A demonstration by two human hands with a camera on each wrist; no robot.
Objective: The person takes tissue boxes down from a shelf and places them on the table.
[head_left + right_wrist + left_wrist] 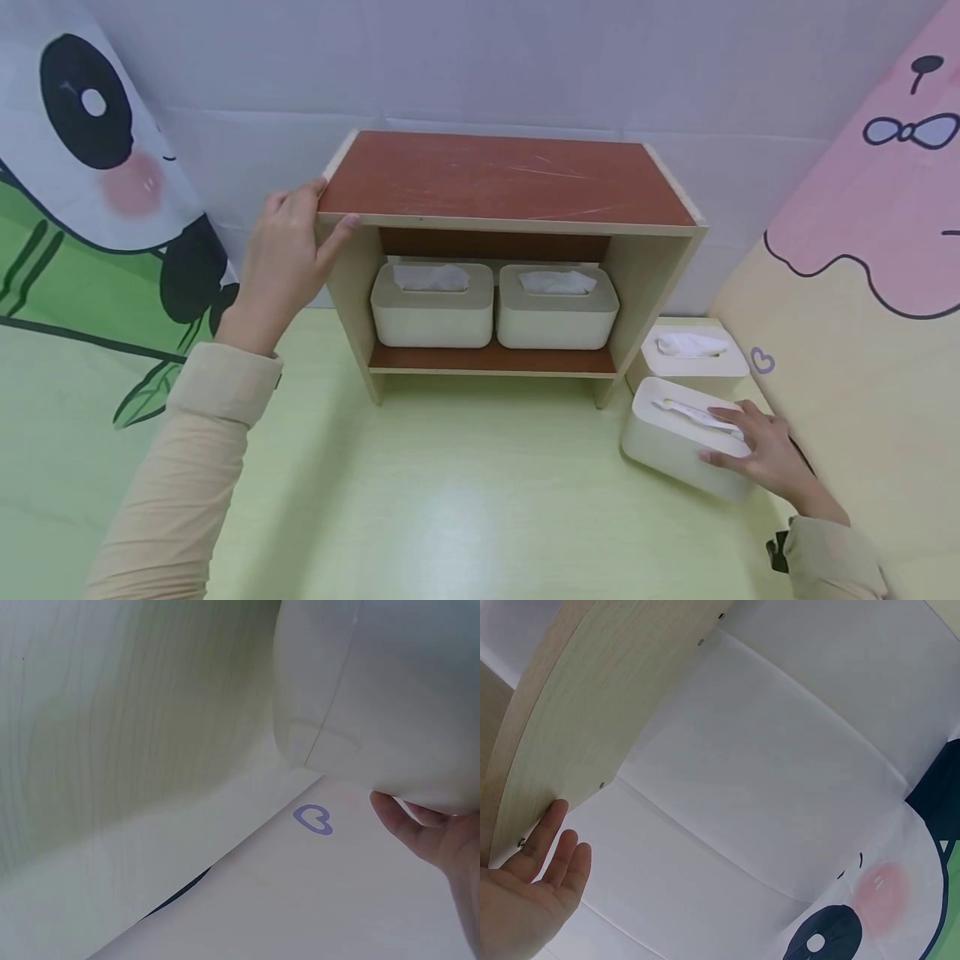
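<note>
A small wooden shelf [517, 179] with a red-brown top stands on the table. My left hand [288, 246] holds its upper left front corner, thumb at the front edge; in the left wrist view, fingers of this hand [540, 885] lie by the shelf's outer side panel [592, 697]. To the right of the shelf, my right hand [768, 450] grips a white tissue box [675, 450] by its right end, thumb on the near side, fingers over the lid. That box sits at an angle. Seen from the right wrist, fingertips press its wall [390, 712].
Two tissue boxes [433, 312] [558, 315] stand side by side inside the shelf. Another tissue box [690, 354] is at the shelf's right, behind the gripped one. Cartoon-printed sheets [862, 208] flank the light wooden table [450, 483], and a pale sheet [487, 67] hangs behind.
</note>
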